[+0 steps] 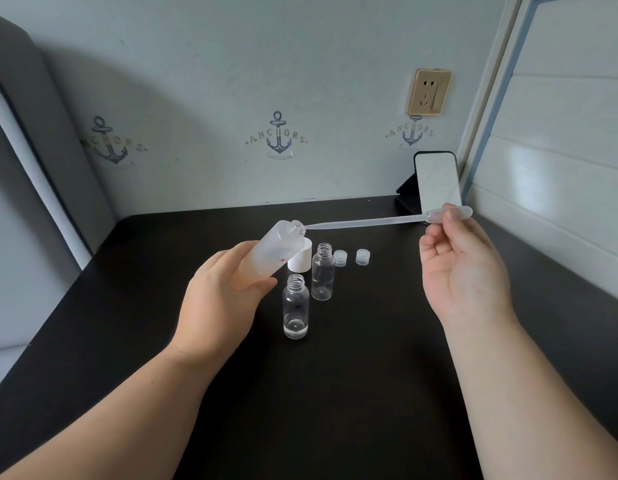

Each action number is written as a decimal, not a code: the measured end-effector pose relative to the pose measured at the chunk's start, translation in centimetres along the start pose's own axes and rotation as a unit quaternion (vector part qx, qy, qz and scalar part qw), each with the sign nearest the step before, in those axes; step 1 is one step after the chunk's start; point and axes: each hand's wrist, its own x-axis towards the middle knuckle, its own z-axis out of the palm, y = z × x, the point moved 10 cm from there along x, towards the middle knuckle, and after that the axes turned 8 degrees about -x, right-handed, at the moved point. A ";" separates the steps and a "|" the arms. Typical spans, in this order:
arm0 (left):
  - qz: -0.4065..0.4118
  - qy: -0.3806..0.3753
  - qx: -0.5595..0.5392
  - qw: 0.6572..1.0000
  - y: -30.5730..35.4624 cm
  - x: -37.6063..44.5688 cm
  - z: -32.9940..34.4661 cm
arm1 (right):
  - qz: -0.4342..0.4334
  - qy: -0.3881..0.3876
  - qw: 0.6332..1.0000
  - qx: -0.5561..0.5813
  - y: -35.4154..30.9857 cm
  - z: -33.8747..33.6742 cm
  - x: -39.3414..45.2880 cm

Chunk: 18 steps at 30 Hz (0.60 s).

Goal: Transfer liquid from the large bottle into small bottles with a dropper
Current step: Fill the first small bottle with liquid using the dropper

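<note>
My left hand (219,299) grips the large frosted bottle (278,249), tilted with its open neck pointing up and right. My right hand (463,268) pinches the bulb of a long translucent dropper (369,222), held almost level, its tip right at the bottle's mouth. Two small clear bottles stand uncapped on the black table (335,393): the nearer one (295,306) has a little liquid at its bottom, and the farther one (323,271) looks empty.
The large bottle's white cap (302,263) stands behind the small bottles. Two small clear caps (340,258) (362,256) lie to their right. A phone on a stand (437,181) leans at the table's back right corner, by the wall.
</note>
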 end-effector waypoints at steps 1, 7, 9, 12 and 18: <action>-0.001 0.002 0.012 1.000 -0.1 0.0 0.0 | -0.003 -0.004 1.000 -0.007 -0.1 0.1 0.0; -0.009 0.008 0.042 0.999 -0.5 0.1 -0.1 | -0.011 -0.021 0.999 -0.032 -0.4 0.4 -0.3; -0.003 0.008 0.047 0.999 -0.4 0.0 0.1 | -0.014 -0.031 0.998 -0.045 -0.4 0.9 -0.5; 0.002 0.006 0.053 0.999 -0.3 0.0 0.3 | -0.013 -0.043 0.997 -0.062 -0.1 1.4 -0.8; 0.007 0.005 0.061 0.998 -0.2 0.0 0.4 | -0.017 -0.077 0.994 -0.077 0.3 2.9 -1.5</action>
